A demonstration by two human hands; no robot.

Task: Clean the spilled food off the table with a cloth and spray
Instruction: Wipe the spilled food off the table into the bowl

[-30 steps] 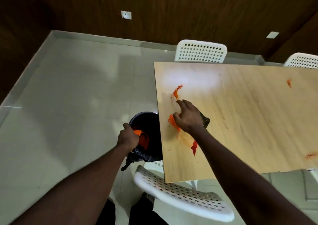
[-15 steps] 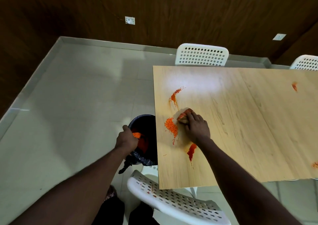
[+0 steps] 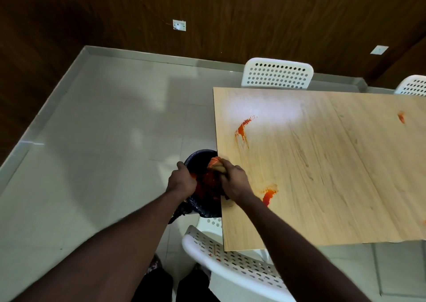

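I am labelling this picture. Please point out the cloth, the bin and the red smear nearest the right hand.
cloth (image 3: 215, 163), head view, on its orange-stained fold.
bin (image 3: 200, 156), head view, on its dark far rim.
red smear (image 3: 267, 196), head view, on its thick middle.

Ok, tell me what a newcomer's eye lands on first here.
The orange-red food smears on the pale wooden table, near its left edge. Then the two hands at that edge: the right hand holds a stained cloth over the dark bin, which the left hand grips by the rim.
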